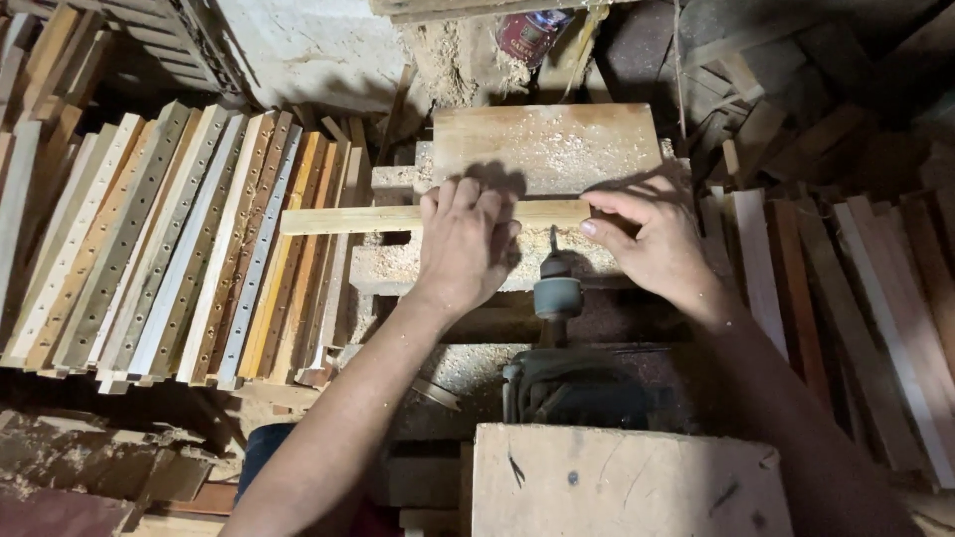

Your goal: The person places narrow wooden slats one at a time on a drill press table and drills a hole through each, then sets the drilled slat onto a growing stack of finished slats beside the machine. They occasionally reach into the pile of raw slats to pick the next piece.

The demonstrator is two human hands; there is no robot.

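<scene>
A long pale wooden slat [348, 218] lies crosswise on a small sawdust-covered wooden table [547, 144] of a boring machine. My left hand [466, 242] presses flat on the slat near its middle. My right hand [647, 239] pinches the slat's right end with thumb and fingers. Just below the slat, between my hands, a horizontal drill chuck with its bit [556, 288] points toward the slat's edge. The grey motor body [567, 383] sits behind the chuck.
A stack of drilled slats with rows of holes [169, 249] leans at the left. Plain undrilled slats [846, 288] lie at the right. A wooden block [617, 482] stands in front. A red can [527, 35] sits at the back amid sawdust.
</scene>
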